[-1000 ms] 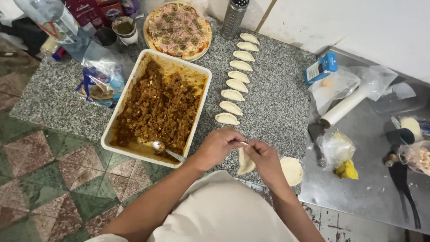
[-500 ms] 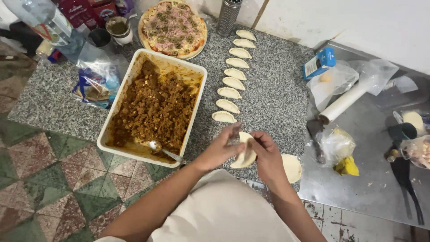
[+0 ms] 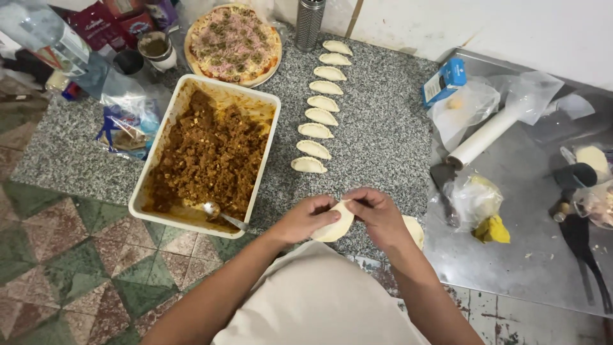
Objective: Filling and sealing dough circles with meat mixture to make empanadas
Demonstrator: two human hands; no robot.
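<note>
On the speckled stone desk [image 3: 383, 134], eight folded pastries [image 3: 319, 105] already lie in a row at 12 o'clock. The left hand [image 3: 306, 218] and right hand [image 3: 377, 214] both pinch one dough piece [image 3: 333, 225]. Much filling remains in the white tray [image 3: 265, 150] at 10 o'clock.

the dough round [image 3: 333, 225] that hung open from the right hand [image 3: 378, 217] a second ago is now folded into a half-moon. the left hand [image 3: 308, 217] has closed in, both pinching its seam above the counter's near edge.

Bare forearms and hands (no sleeves showing) above a cream apron [image 3: 319, 300].
</note>
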